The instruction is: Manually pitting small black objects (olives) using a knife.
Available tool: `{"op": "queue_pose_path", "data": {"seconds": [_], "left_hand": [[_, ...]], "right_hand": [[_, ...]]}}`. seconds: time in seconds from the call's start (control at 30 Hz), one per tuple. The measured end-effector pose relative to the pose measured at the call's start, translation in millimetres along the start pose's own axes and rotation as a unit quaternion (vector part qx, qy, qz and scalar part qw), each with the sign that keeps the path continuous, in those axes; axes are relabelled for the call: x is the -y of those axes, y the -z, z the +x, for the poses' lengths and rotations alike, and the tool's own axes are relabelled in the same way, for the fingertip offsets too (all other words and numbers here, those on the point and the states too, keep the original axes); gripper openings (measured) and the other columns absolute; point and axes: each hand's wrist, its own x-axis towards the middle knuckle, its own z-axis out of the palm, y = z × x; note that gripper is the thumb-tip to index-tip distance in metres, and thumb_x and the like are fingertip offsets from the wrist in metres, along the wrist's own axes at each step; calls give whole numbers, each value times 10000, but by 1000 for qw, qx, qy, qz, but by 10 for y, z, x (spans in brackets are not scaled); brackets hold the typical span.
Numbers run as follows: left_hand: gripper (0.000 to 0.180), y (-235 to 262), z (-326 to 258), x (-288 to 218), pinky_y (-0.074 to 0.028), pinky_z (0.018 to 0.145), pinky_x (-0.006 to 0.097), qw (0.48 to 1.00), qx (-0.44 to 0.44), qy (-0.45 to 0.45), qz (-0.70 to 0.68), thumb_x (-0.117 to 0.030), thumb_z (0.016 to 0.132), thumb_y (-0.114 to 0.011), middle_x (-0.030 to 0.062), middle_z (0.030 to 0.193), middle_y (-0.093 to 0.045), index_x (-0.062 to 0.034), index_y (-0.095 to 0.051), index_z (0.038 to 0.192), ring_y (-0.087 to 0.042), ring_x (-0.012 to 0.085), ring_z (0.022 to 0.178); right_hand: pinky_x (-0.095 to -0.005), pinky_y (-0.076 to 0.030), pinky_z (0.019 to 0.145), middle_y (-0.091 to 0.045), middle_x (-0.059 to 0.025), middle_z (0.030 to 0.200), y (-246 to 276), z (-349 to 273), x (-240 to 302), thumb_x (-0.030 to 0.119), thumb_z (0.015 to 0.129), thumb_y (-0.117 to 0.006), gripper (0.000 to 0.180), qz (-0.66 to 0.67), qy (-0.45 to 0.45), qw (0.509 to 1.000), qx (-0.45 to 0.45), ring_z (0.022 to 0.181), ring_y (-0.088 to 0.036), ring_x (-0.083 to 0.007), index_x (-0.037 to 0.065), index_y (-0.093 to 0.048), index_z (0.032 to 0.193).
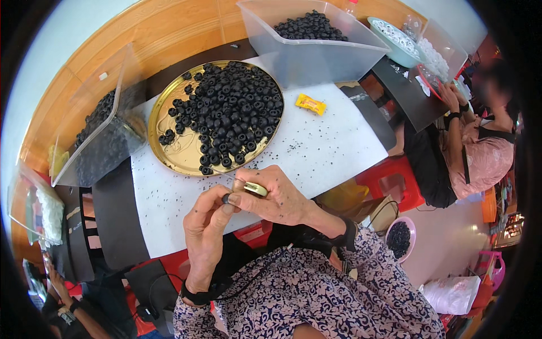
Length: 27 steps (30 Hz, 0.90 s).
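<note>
A small, round black bead-like piece [226, 198] could slip loose above the flecked white sheet [333, 138], pinched as it is by little more than fingertips; a short pale-handled tool [256, 188], held close by, could nick those fingers if it skidded, though its working end is hard to make out. The left hand [209, 226] has its grip closed, thumb and finger on the piece, near a round gold tray [160, 116] heaped with glossy black pieces [237, 107]. The right hand's [274, 195] grip is wrapped around the tool, thumb against the piece.
</note>
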Motion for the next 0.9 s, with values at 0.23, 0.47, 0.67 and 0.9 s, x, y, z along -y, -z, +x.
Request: {"op": "queue_pose_path", "data": {"seconds": [0.23,0.47,0.67,0.9], "left_hand": [[189,2,25,-7,-443,780,248,1000,1,-14,-25,-66,891,-565,28,899,-579,1,-574,1068,-547,100,822],[148,208,50,-225,-441,779,238,998,-66,-17,16,-23,876,-535,18,852,-574,3,-577,1016,-548,85,814],[206,617,383,-939,-454,777,234,943,-141,-167,252,-28,821,-532,-3,864,-556,25,-606,1006,-538,82,811],[351,1041,963,-1361,-407,589,268,745,-274,-262,549,-52,817,-593,39,694,-555,19,-543,1157,-495,109,648]], "right_hand": [[-249,-371,477,-538,-39,596,40,43,-16,220,908,-533,235,7,12,1000,5,520,-459,-84,10,-550,804],[-236,-381,488,-514,-5,590,-14,-33,1,179,911,-506,210,19,-73,995,-68,524,-467,-82,15,-536,783],[-211,-384,535,-512,3,637,14,-94,-71,180,917,-510,241,84,-47,988,-122,588,-467,-62,19,-534,738],[-202,-328,483,-492,4,637,-44,-105,-70,153,933,-493,214,128,-30,984,-124,548,-398,-40,0,-555,799]]}}
